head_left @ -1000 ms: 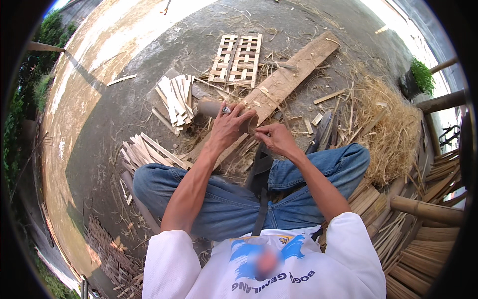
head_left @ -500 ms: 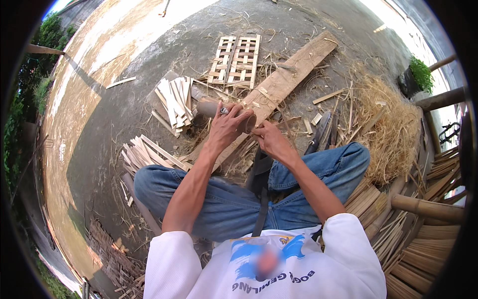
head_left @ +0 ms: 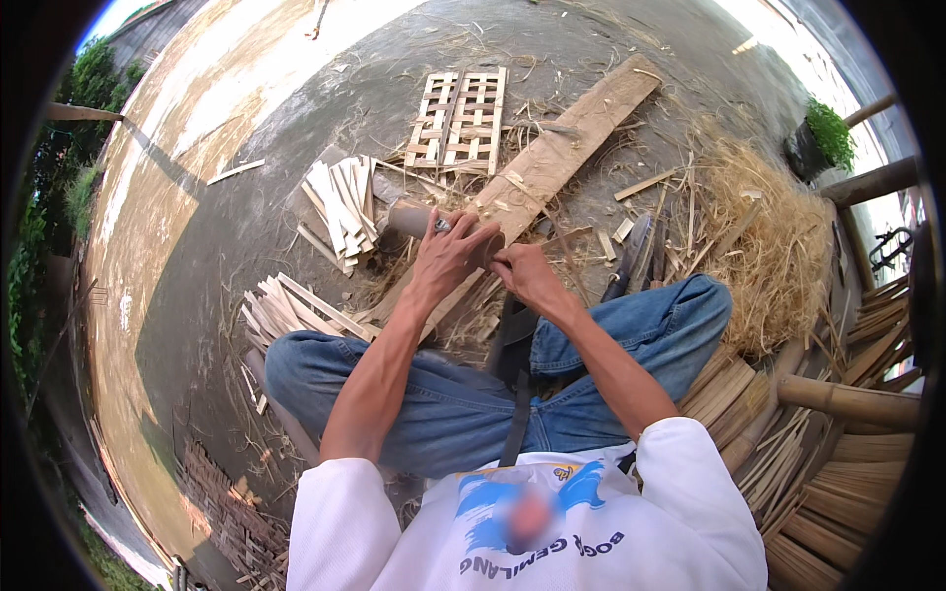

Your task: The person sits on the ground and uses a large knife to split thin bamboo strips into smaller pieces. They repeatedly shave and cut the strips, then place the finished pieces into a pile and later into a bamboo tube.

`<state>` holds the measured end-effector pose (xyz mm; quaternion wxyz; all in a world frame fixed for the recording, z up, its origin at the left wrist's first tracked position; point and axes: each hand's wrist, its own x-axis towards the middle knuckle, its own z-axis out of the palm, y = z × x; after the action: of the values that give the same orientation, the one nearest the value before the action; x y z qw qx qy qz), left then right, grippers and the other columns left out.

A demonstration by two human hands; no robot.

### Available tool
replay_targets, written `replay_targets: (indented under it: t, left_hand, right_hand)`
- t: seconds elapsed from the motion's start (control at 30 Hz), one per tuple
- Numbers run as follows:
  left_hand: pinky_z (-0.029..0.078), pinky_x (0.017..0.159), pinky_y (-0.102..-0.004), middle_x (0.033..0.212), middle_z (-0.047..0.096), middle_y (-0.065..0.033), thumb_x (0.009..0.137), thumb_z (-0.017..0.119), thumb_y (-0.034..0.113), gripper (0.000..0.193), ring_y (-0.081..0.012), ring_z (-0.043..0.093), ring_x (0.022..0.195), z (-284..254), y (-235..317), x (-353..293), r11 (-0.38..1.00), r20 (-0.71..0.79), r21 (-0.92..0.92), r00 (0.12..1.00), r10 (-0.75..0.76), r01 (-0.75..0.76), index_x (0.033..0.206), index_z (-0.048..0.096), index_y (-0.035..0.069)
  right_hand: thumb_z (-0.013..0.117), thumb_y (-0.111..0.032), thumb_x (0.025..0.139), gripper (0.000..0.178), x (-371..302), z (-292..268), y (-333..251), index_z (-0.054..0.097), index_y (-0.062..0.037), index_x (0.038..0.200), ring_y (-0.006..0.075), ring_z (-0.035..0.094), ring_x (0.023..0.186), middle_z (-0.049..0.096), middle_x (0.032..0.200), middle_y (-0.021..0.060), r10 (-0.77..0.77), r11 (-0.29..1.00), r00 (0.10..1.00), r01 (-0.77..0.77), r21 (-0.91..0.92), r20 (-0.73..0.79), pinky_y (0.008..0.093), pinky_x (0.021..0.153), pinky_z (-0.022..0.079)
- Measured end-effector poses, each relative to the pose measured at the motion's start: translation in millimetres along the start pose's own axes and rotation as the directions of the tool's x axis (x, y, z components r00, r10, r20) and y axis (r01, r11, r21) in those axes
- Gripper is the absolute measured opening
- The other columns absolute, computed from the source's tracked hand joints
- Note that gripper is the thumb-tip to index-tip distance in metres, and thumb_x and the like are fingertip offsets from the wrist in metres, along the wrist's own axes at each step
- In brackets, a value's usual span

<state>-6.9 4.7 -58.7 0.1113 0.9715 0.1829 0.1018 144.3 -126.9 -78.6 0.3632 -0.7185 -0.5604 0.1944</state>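
My left hand [head_left: 451,254] lies over a dull brown cylinder [head_left: 408,219], its fingers wrapped across the top. The cylinder rests on or just above a long wooden plank [head_left: 562,158] that slants away to the far right. At the cylinder's right end my right hand [head_left: 527,274] is closed in a pinch near the rim. Whatever sits between those fingertips is too small to tell. A dark-bladed knife [head_left: 631,254] lies just right of my right hand, partly hidden by my knee.
A woven lattice panel [head_left: 456,120] lies beyond my hands. Pale flat strips are piled in a fan [head_left: 340,207] and in a second heap [head_left: 296,310] by my left knee. Fibrous shavings [head_left: 769,256] mound at the right, near bamboo poles [head_left: 847,399] and bundled slats [head_left: 724,399].
My right hand has shifted slightly left and up along the cylinder's end. My left hand keeps its hold. The whole view has drifted a little.
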Motion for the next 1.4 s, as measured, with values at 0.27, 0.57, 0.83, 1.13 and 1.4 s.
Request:
replay_targets:
  t: [0.27, 0.57, 0.83, 1.13, 1.4]
  left_hand:
    - [0.018, 0.125, -0.0576, 0.137, 0.054, -0.0014, 0.078, 0.08, 0.019, 0.069, -0.0239, 0.047, 0.137, 8.8, -5.9, -7.1, 0.999, -0.011, -0.04, 1.0, -0.018, 0.018, 0.141, 0.054, 0.032]
    - [0.029, 0.122, -0.0524, 0.142, 0.053, -0.0042, 0.074, 0.083, 0.015, 0.074, -0.0267, 0.047, 0.138, 5.9, -7.7, -6.5, 0.999, -0.085, -0.035, 0.996, -0.026, 0.023, 0.141, 0.055, 0.028]
    - [0.049, 0.106, -0.0421, 0.138, 0.056, -0.0107, 0.079, 0.081, 0.006, 0.074, -0.0294, 0.057, 0.126, -26.1, -21.3, 12.7, 0.813, -0.279, -0.558, 0.886, -0.371, 0.165, 0.143, 0.047, 0.015]
    - [0.051, 0.105, -0.0372, 0.132, 0.056, -0.0086, 0.083, 0.082, 0.008, 0.073, -0.023, 0.059, 0.121, -30.5, -12.5, 20.2, 0.563, -0.2, -0.808, 0.819, -0.538, 0.173, 0.143, 0.041, 0.014]
    - [0.047, 0.113, -0.0447, 0.138, 0.048, -0.0124, 0.095, 0.074, 0.018, 0.07, -0.0257, 0.053, 0.127, -12.0, -11.6, 14.5, -0.356, 0.313, -0.927, 0.766, -0.561, 0.118, 0.148, 0.029, 0.011]
  right_hand:
    - [0.068, -0.011, 0.09, 0.016, 5.4, -23.4, -33.2, 0.071, 0.0045, 0.09, 0.0438, 0.066, 0.079, 0.068, 0.081, 0.0249, 0.277, 0.857, 0.904, -0.386, 0.342, 0.325, 0.0467, 0.073, 0.054]
    - [0.071, -0.022, 0.095, 0.026, 9.2, -42.1, -9.6, 0.074, 0.0033, 0.096, 0.0104, 0.068, 0.066, 0.069, 0.074, 0.0077, 0.253, 0.839, 0.849, -0.432, 0.332, 0.465, 0.0298, 0.055, 0.054]
    - [0.071, -0.024, 0.096, 0.026, -22.0, -159.4, 52.6, 0.073, 0.0012, 0.099, 0.0088, 0.066, 0.064, 0.068, 0.078, 0.0023, 0.473, 0.786, 0.839, -0.539, 0.303, 0.268, 0.0243, 0.052, 0.052]
    - [0.068, -0.04, 0.094, 0.049, -32.6, -117.5, 122.4, 0.066, -0.0008, 0.124, 0.0396, 0.066, 0.103, 0.068, 0.113, 0.0199, 0.268, 0.878, 0.837, -0.416, -0.236, -0.477, 0.0463, 0.092, 0.051]
    - [0.07, -0.071, 0.083, 0.093, 13.4, -38.2, 38.2, 0.039, -0.0148, 0.15, 0.0281, 0.06, 0.109, 0.05, 0.13, 0.0135, 0.486, 0.032, 0.818, -0.368, 0.929, 0.308, 0.0436, 0.091, 0.056]
